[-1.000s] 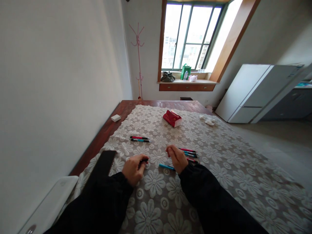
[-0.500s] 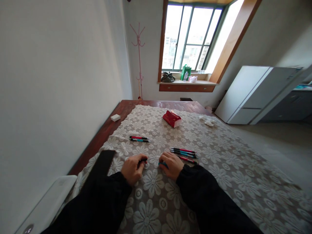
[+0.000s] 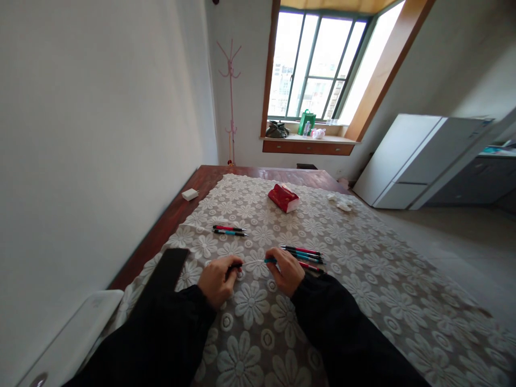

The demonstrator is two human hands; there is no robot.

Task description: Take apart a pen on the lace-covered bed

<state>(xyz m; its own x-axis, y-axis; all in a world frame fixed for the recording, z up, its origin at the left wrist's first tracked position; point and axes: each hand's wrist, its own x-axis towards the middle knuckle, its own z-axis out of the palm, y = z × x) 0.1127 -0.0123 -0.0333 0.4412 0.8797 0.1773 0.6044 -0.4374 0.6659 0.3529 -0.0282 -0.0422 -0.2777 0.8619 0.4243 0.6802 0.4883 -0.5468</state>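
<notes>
My left hand (image 3: pixel 220 279) is closed in a pinch on a slim black pen part (image 3: pixel 237 265), whose end shows past the fingertips. Opposite it, my right hand (image 3: pixel 284 270) grips a blue pen barrel (image 3: pixel 270 260) between thumb and fingers. A thin whitish rod (image 3: pixel 253 262) spans the gap between the two parts; I cannot tell which part it is fixed in. Just right of my right hand lie several red and blue pens (image 3: pixel 302 251). Ahead of my left hand, a red pen (image 3: pixel 228 228) and a blue pen (image 3: pixel 229 233) lie side by side.
A floral lace cloth (image 3: pixel 258 344) covers most of the wooden table (image 3: pixel 159 244). A red tissue pack (image 3: pixel 283 198) lies farther back, crumpled tissues (image 3: pixel 342 204) to its right. A dark flat object (image 3: pixel 169 269) and a white case (image 3: pixel 76 333) are at left, a white box (image 3: pixel 190 194) beyond.
My right hand has lifted slightly, and the blue barrel has turned more level. The thin rod still spans the gap. My left hand has barely moved; the view has shifted a little.
</notes>
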